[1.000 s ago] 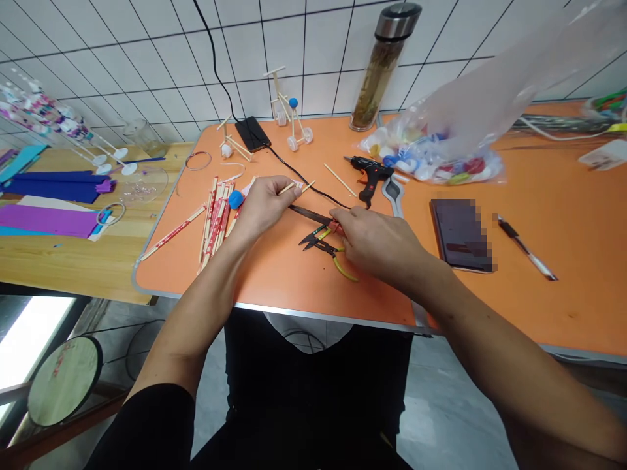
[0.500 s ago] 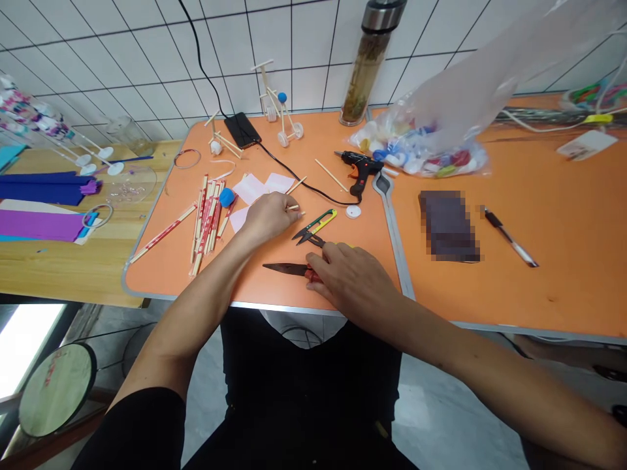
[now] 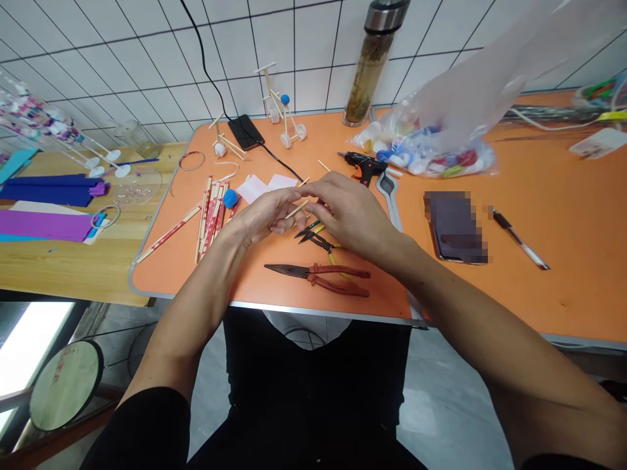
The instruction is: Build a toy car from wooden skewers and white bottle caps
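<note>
My left hand (image 3: 272,212) is closed on a short thin wooden stick (image 3: 296,209), which pokes out past its fingertips. My right hand (image 3: 355,212) reaches across from the right, its stretched forefinger at the left hand's fingers and its thumb apart, close to the stick's free end. Below both hands, red-handled long-nose pliers (image 3: 313,271) lie loose on the orange table. Partly under the right hand are yellow-handled pliers (image 3: 318,241) and thread snips (image 3: 309,230). Pink paper pieces (image 3: 255,188) lie behind the left hand.
Red-and-white wrapped chopsticks (image 3: 211,212) and a blue ball (image 3: 230,198) lie at left. Behind are a black glue gun (image 3: 365,166), a small stick tricycle model (image 3: 287,121), a tea bottle (image 3: 369,65) and a plastic bag (image 3: 431,147). A phone (image 3: 455,228) and pen (image 3: 522,240) lie right.
My right hand has let go of the red-handled pliers and moved up and left to my left hand. The left hand has turned slightly, still with the stick.
</note>
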The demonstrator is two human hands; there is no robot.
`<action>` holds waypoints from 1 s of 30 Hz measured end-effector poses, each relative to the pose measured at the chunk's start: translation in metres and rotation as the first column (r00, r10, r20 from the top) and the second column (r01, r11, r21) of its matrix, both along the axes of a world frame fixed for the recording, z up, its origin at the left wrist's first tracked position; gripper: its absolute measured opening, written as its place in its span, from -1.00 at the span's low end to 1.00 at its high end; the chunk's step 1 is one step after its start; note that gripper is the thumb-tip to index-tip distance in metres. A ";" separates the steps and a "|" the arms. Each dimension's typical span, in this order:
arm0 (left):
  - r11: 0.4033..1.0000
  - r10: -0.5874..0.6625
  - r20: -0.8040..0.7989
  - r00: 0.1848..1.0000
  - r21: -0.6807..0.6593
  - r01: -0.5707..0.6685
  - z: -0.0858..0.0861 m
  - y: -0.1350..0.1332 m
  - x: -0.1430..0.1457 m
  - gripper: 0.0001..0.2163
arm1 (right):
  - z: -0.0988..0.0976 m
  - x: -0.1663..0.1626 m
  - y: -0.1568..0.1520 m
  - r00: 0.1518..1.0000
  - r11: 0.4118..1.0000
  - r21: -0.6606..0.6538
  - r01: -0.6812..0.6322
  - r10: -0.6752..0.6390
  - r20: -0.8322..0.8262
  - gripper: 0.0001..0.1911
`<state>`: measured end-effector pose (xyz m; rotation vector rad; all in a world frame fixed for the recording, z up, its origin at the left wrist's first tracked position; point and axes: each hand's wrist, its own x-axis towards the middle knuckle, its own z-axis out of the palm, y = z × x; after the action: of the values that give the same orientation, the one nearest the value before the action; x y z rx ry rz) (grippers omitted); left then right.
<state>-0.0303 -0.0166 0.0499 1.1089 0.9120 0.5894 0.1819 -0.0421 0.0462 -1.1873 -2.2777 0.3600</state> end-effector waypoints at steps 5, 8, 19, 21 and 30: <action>0.997 0.071 -0.009 0.997 0.029 -0.071 0.000 -0.001 0.000 -0.63 | -0.021 0.004 0.010 0.999 1.000 -0.001 -0.019 0.019 0.027 -0.75; 0.970 0.221 -0.020 0.975 0.109 -0.218 0.001 0.001 -0.005 -0.76 | -0.032 0.010 0.015 1.000 0.999 0.043 0.013 -0.012 -0.023 -0.78; 0.919 0.313 -0.039 0.949 0.266 -0.291 -0.006 0.012 -0.009 -0.86 | -0.030 0.022 0.018 0.997 0.998 0.044 0.054 -0.051 -0.060 -0.81; 0.758 0.531 -0.118 0.839 0.508 -0.408 -0.003 0.017 -0.024 -0.86 | -0.031 0.028 0.021 0.989 0.987 0.074 0.141 -0.137 -0.057 -0.83; 0.777 0.504 -0.774 0.383 0.600 0.190 -0.007 0.023 -0.055 -0.78 | -0.042 0.038 0.034 0.962 0.952 0.138 0.272 -0.264 -0.071 -0.85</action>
<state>-0.0852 0.0060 0.0428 2.0671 1.9462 0.3909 0.2198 -0.0085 0.0037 -1.3709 -2.0260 0.1160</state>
